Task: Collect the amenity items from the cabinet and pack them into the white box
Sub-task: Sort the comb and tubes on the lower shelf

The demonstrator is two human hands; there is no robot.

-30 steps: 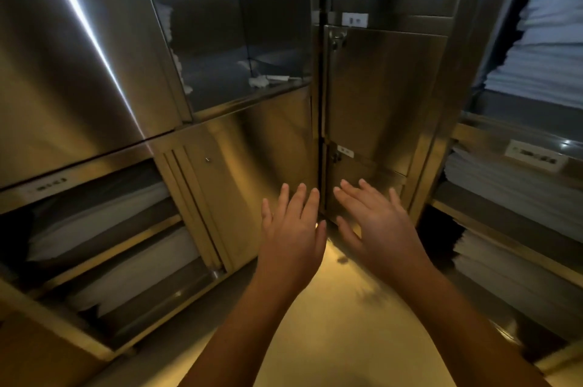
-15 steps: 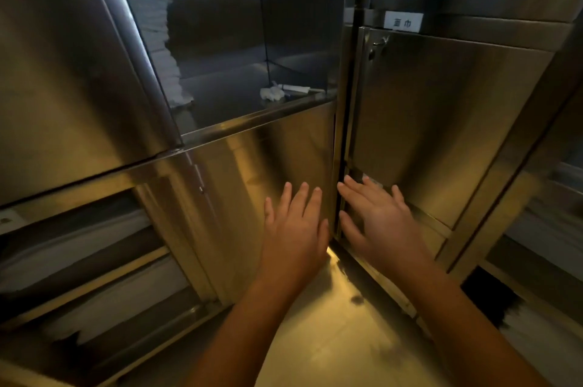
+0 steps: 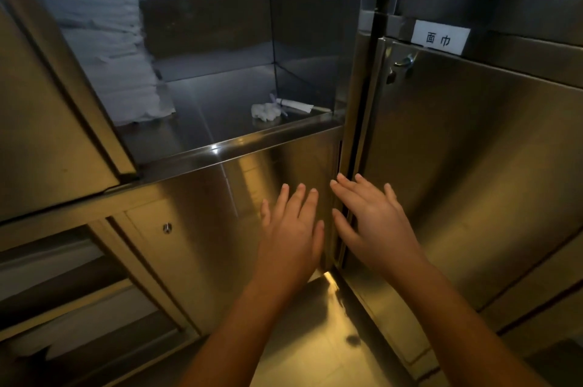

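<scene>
Fingers (image 3: 298, 200) of the left hand (image 3: 290, 229) are straight and a little apart, holding nothing. Those of the right hand (image 3: 375, 225) lie the same way, fanned and empty, thumb out to the side. Both palms face the cabinet (image 3: 195, 260) low down, in front of the steel panel (image 3: 252, 178) and the seam beside the door (image 3: 473, 166) — whether the tips touch the metal I cannot tell. The forearms reach up from the bottom edge and converge, so the hands are just beside each other.

The items sit above the hands on the open shelf (image 3: 214, 102), in its front right corner close behind the lip (image 3: 252, 142). There is a small white wad (image 3: 266, 111) and, touching it, a slim white packet (image 3: 296, 104) lying flat. Both look very light. The wad seems soft and would squash, so a loose pinch from above should do. The packet looks like thin wrapping round something stick-like — likely slick on polished steel, and best taken across its middle between thumb and two fingertips. A stack of folded linen (image 3: 94, 49) fills the shelf's left side, well apart from them. The box is not in view.
</scene>
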